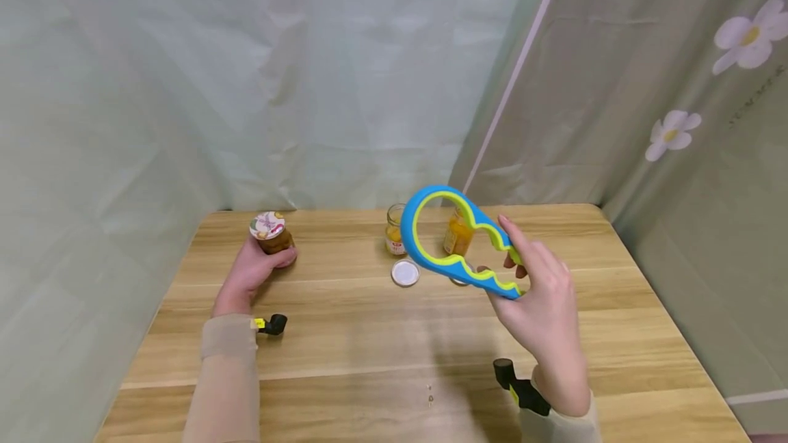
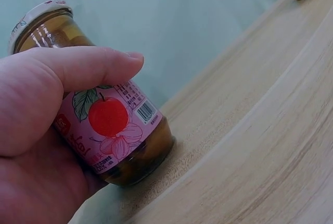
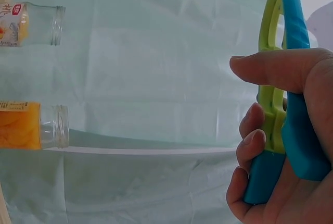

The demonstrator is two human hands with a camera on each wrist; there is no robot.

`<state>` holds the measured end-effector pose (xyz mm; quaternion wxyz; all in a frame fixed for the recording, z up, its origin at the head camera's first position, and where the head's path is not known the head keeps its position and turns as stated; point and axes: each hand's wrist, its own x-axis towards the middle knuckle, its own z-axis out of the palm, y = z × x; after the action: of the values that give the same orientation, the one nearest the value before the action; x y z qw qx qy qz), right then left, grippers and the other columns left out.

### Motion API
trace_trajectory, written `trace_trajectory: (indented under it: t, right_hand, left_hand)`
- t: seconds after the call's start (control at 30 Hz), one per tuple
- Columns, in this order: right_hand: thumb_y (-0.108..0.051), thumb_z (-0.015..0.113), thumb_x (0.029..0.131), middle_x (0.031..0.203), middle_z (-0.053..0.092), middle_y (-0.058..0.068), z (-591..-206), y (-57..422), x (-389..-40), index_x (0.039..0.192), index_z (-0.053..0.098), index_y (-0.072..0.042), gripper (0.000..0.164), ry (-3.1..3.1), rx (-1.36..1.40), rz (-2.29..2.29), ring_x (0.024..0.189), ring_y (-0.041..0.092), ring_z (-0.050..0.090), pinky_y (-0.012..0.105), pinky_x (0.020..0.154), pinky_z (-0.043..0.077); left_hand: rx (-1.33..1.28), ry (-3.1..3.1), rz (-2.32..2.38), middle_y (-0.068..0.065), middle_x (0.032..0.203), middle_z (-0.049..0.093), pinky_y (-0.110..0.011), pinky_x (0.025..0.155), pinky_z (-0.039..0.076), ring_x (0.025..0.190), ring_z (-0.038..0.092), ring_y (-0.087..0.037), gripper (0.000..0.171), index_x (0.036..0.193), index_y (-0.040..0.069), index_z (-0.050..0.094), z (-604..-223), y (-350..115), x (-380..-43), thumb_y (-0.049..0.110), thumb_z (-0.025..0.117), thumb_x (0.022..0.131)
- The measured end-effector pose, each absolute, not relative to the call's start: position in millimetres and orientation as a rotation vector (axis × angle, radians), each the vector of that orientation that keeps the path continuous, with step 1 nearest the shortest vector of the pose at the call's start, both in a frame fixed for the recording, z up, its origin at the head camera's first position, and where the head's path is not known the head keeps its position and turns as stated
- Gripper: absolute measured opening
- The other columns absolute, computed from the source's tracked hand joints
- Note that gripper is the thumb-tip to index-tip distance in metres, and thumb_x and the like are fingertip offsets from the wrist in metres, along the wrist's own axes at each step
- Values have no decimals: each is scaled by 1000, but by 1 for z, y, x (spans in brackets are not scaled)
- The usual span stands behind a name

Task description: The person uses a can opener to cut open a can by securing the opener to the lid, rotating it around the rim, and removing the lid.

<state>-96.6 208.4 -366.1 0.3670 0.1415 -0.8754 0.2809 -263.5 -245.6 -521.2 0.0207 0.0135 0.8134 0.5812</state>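
At the back left of the table, my left hand (image 1: 243,272) grips a closed glass jar (image 2: 112,122) with a pink label, a red fruit print and a patterned lid (image 1: 267,225). The thumb lies across the jar's front, and the jar's base is at the wooden surface. My right hand (image 1: 544,299) holds a blue and lime-green jar opener (image 1: 409,231) by its handles, raised over the table. Its scalloped loop points left and is empty. In the right wrist view, fingers wrap one handle and the thumb crosses the opener (image 3: 299,135).
Two lidless jars with orange contents, one lower-filled jar (image 1: 395,241) and one fuller jar (image 3: 18,125), stand at the table's back. A white lid (image 1: 405,273) lies before them; another lid (image 1: 458,282) is partly hidden by the opener. Small specks (image 1: 431,398) dot the wooden table (image 1: 345,333). Curtains (image 1: 345,87) hang behind.
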Motion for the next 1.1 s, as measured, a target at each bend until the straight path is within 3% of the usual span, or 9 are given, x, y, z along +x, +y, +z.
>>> trace_trajectory:
  t: [0.27,0.53,0.8,1.0,1.1]
  right_hand:
    - [-7,76,67,81,58,0,-363,208,-100,143,54,-23,81,-2264,350,709,71,17,47,43,66,39]
    - [-6,76,67,83,59,1,-363,206,-102,144,52,-25,84,-2315,373,718,73,17,49,43,68,40]
    - [-1,77,62,84,56,-5,-365,202,-100,147,48,-29,94,-2377,397,706,76,15,48,45,69,37]
    - [-3,78,62,86,56,-6,-364,200,-98,149,44,-31,97,-2422,399,687,78,13,48,44,71,36]
    - [-5,79,61,87,57,-6,-364,200,-98,150,43,-31,99,-2442,410,671,79,14,49,45,72,36]
  left_hand:
    - [68,2525,1821,-15,134,48,-39,100,41,118,48,-24,86,147,7,27,-503,-237,-266,23,82,83]
    - [162,2519,1826,-14,130,53,-47,99,43,114,53,-25,86,143,8,37,-473,-206,-252,35,85,77]
    - [371,2376,1827,-9,129,56,-49,100,44,116,54,-24,81,141,13,42,-444,-140,-221,31,87,76]
    - [593,2261,1804,-3,123,61,-48,101,45,113,57,-19,66,132,17,51,-425,-94,-192,19,86,77]
    - [716,2258,1781,-5,115,64,-47,94,50,104,60,-18,55,124,13,56,-414,-78,-178,11,85,77]
